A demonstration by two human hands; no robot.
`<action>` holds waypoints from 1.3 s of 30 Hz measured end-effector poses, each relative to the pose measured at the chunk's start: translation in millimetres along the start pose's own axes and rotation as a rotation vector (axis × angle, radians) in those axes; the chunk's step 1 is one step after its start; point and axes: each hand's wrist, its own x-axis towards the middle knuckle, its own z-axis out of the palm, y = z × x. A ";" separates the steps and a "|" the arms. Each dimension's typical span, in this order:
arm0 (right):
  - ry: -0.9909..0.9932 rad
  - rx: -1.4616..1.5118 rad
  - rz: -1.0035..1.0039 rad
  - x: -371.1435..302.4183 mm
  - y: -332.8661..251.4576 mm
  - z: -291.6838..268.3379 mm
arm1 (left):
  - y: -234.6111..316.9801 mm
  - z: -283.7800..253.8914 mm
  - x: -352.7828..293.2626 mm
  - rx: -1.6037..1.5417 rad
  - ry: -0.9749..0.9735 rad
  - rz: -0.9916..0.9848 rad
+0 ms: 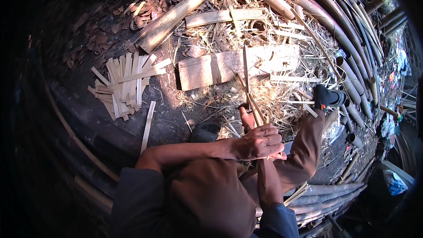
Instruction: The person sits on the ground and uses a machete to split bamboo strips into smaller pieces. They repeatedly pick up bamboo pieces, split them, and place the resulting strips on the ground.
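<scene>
My left hand (pixel 261 142) is closed around the lower end of narrow bamboo strips (pixel 255 108), which slant up and away to the left. Just beyond it, partly covered by the left hand and wrist, my right hand (pixel 247 118) grips what looks like a knife (pixel 246 64). Its long, thin blade points away from me and crosses the strips; the handle is mostly hidden. My right forearm passes beneath my left hand. Beyond both hands lies a thick, flat wooden block (pixel 207 71) with a sunlit top.
A pile of flat bamboo slats (pixel 128 81) lies at left, with one loose slat (pixel 148 125) nearer me. Bamboo poles (pixel 176 17) lie far off; more line the right side. Shavings (pixel 269 94) cover the ground around the block. My sandalled foot (pixel 328 97) rests at right.
</scene>
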 end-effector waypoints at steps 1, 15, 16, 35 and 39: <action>-0.080 0.025 0.052 17.5 13.7 10.5 | 0.2 0.8 1.6 -0.028 -0.010 0.001; -0.288 0.676 0.064 37.8 -23.7 -4.0 | -22.9 -45.0 7.5 0.018 0.226 -0.041; -0.289 0.755 0.086 34.4 -20.0 -9.8 | -29.1 -55.0 14.3 0.004 0.255 -0.121; -0.157 0.407 -0.040 6.3 71.0 65.9 | -75.1 -79.6 29.6 0.062 0.581 -0.181; -0.075 0.151 -0.092 -23.0 31.2 21.6 | -49.1 -137.1 62.9 -0.115 0.883 -0.461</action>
